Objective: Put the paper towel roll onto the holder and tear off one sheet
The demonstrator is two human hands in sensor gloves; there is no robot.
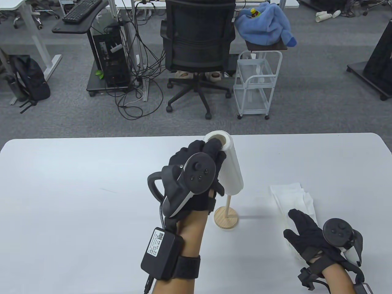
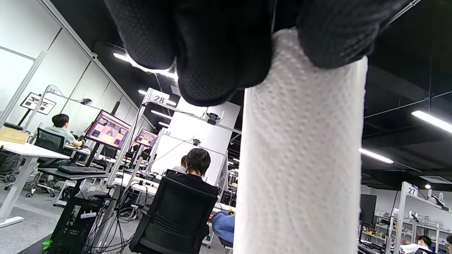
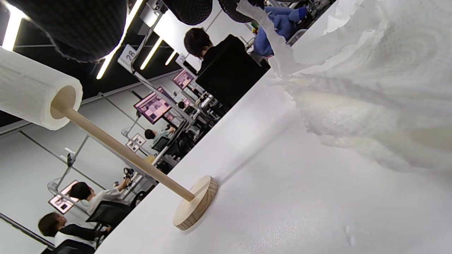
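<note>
- So, paper towel roll (image 1: 230, 167) is partway onto the holder (image 1: 226, 217): rod already inside the core, right wrist view shows the dowel entering the roll's lower end (image 3: 63, 106). Lower stretch of rod bare; roll well above the round wooden base.
- Roll leans, top toward 11 o'clock. Likely because it's being lowered by hand and isn't seated yet.
- Left hand (image 1: 196, 174) grasps the roll near its top, at 9 o'clock of it; fingers (image 2: 219, 53) curled round the upper paper, one fingertip at the core opening. High grip probably keeps the hand off the rod while the roll slides down.
- Left forearm comes up from 6 o'clock, wrist raised off the table (image 1: 76, 183), tracker facing up.
- Right hand (image 1: 309, 235) at 4 o'clock of the holder base, well apart from it. Fingers straight and spread, flat on a loose crumpled paper sheet (image 1: 294, 196) lying on the table; released, not pinching anything.
- That sheet extends toward 12 o'clock from the fingertips. Judgement: hand is parked there, or pinning the sheet, while the left one works.
- Step in hand: seating the roll. Tearing a sheet from this roll comes after it drops to the base.
</note>
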